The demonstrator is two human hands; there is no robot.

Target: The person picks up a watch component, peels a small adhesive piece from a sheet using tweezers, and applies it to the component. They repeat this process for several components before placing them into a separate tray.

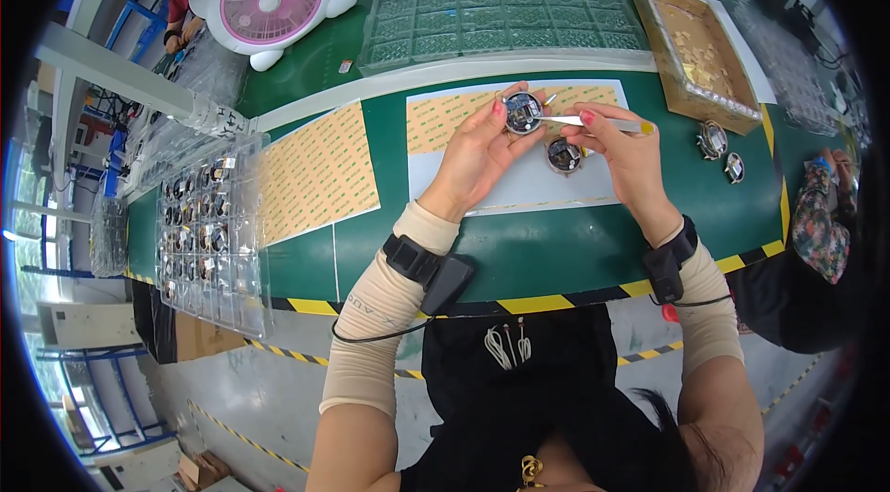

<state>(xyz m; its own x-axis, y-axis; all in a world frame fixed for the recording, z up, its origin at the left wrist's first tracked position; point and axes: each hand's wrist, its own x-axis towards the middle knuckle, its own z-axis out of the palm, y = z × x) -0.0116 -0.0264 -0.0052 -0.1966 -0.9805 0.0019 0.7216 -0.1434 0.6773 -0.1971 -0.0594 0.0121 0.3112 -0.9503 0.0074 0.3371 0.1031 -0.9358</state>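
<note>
My left hand (479, 151) holds a small round electronic module (523, 113), its dark inner parts facing up inside a silvery rim. With my right hand (623, 151) I grip a pair of white tweezers (603, 124) with a yellowish end. Their tips reach the right side of the module. Below, between my hands, a second round module (564, 156) lies on a white sheet (445, 178). Behind them is a tan adhesive sheet (428, 126) with printed rows, partly hidden by my left hand.
A clear tray (243, 242) of round modules stands at left, beside another tan sheet (320, 172). Two modules (712, 140) lie at right, near a shallow box (660, 65) of tan scraps. Stacked clear trays (501, 5) and a pink-white fan (271, 2) stand behind. Other people sit far left and right.
</note>
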